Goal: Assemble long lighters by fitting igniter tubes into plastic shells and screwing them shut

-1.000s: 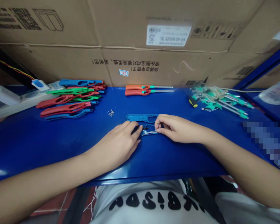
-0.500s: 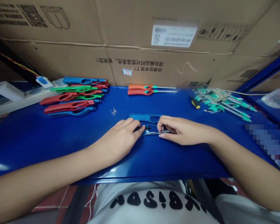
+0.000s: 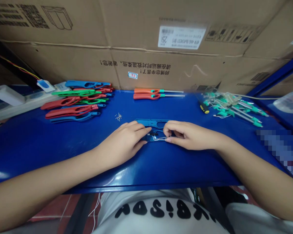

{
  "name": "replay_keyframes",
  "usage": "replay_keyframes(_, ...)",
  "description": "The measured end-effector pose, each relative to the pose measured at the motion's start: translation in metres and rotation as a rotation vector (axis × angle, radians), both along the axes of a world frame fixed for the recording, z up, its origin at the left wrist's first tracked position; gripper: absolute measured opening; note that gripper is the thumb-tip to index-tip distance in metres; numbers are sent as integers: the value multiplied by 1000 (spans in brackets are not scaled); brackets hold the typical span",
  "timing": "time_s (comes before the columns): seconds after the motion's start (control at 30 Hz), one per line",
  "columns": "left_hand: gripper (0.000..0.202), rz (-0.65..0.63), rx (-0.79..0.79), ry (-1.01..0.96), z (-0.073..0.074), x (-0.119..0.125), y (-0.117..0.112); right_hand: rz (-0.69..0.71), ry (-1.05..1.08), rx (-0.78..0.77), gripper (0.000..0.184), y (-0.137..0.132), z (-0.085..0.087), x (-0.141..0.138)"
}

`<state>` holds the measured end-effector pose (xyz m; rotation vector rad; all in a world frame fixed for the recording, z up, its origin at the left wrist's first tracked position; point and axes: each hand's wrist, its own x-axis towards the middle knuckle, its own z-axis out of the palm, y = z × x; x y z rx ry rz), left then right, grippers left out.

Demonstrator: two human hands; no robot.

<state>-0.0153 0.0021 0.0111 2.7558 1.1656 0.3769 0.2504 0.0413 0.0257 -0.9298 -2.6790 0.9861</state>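
Observation:
Two blue lighter casing halves lie in front of me. The nearer casing half (image 3: 150,139) holds a small black part (image 3: 154,133) and thin white wires (image 3: 158,139). My left hand (image 3: 124,139) grips its left end, index finger along the far side and thumb at the near edge. At the right end, my right hand (image 3: 190,135) is closed in a pinch at the wires and a slim grey piece, partly hidden by the fingers. Just beyond lies the other casing half (image 3: 148,123), inner side up, close to both hands.
Red, green and blue casings (image 3: 73,110) are piled at the left beside a power strip (image 3: 39,101). Small screws (image 3: 118,117) lie nearby. Two orange-red lighters (image 3: 146,96) rest by the cardboard box (image 3: 136,39). A screwdriver (image 3: 204,108) and green-tipped metal tubes (image 3: 236,107) are at the right.
My left thumb has drawn back from the black part to the casing's near edge, and the index finger now reaches along the far side. My right hand has barely shifted.

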Motion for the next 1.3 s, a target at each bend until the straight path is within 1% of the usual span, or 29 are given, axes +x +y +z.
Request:
replay_keyframes(0.1,38,-34,-16,-5,0,0,0,-137,15,-10,10,-1,-1,-5)
replay_keyframes(0.17,36,-52,-10,18,-1,0,-1,-158,31,-29,10,-1,-1,-5)
replay_keyframes(0.27,35,-62,34,76,-1,1,-2,-50,40,-18,8,0,-1,-3)
replay_keyframes(0.37,35,-72,86,130,0,1,-2,44,18,47,6,-1,1,0)
replay_keyframes(0.5,33,-91,130,144,-1,0,0,64,-14,105,6,-3,3,1)
replay_keyframes(0.6,31,-107,152,119,-4,-1,2,100,-17,82,17,-4,6,1)
replay_keyframes(0.63,30,-111,158,107,-5,-1,2,103,-12,78,17,-4,6,1)
replay_keyframes(0.7,29,-118,169,87,-7,-1,1,78,3,94,8,-4,6,-1)
replay_keyframes(0.73,29,-120,173,80,-8,0,1,55,9,112,7,-3,5,-3)
replay_keyframes(0.83,29,-125,182,55,-11,1,0,-29,-7,200,28,-1,-2,-8)
replay_keyframes(0.9,28,-122,185,42,-13,2,0,-94,-30,258,31,0,-8,-11)
replay_keyframes(0.93,28,-118,188,41,-13,2,0,-128,-41,279,28,0,-10,-12)
replay_keyframes(1.0,28,-114,194,46,-13,3,0,-176,-50,303,17,0,-14,-13)
replay_keyframes(1.07,28,-108,195,50,-11,3,1,-190,-49,317,7,-2,-16,-14)
replay_keyframes(1.2,26,-91,170,35,-8,3,1,-200,-35,338,8,-4,-19,-17)
replay_keyframes(1.3,25,-87,127,1,-9,3,2,-205,-23,347,10,-4,-20,-19)
